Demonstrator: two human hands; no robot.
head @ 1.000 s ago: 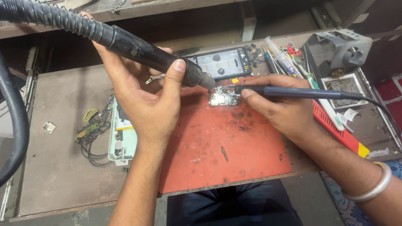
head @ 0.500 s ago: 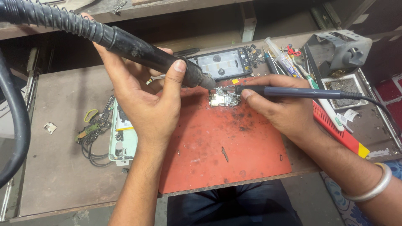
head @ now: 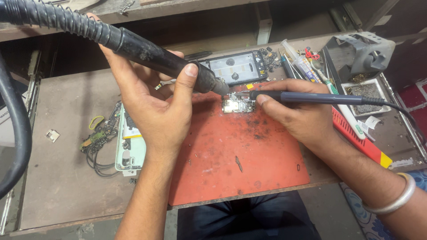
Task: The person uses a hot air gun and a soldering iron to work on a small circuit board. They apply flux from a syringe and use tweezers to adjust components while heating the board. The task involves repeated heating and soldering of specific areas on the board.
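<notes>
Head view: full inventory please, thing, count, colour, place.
circuit board: 1, silver-green, top edge of mat
mat: 1, red-orange, centre of bench
hot-air wand: 1, black, nozzle over the board
soldering iron: 1, dark blue, tip at the board
phone frame: 1, black, behind mat
phone back: 1, pale green, left of mat
wire bundle: 1, green-black, far left
iron stand: 1, grey, top right
left hand: grips wand
right hand: grips iron
</notes>
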